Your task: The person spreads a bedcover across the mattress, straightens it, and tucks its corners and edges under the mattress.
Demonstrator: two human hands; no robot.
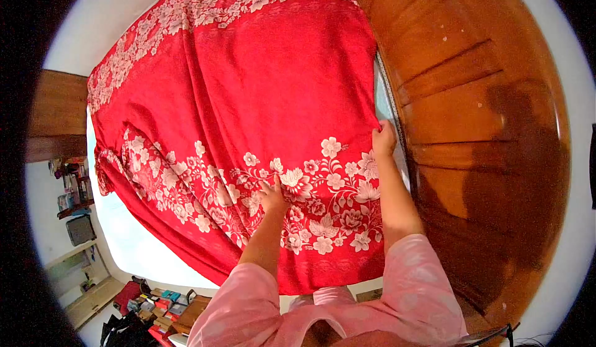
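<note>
A red blanket (285, 80) with bands of pale printed flowers covers most of a bed. My right hand (385, 139) is closed on the blanket's edge, close to the wooden headboard. Fingers spread, my left hand (271, 195) rests on the flowered band, with nothing in its grasp. Long creases run through the cloth to the left of this hand, and a bunched corner (107, 164) sits at the far left. Pale blue bedding (118, 223) shows beyond the blanket's left edge, and a thin strip of the mattress (383, 92) shows beside the headboard.
The tall brown headboard (484, 117) stands along the right side. At lower left are piled boxes (162, 310) and a dark bag (124, 331). A wall shelf (76, 189) with small items and a wooden cabinet (59, 114) are at far left.
</note>
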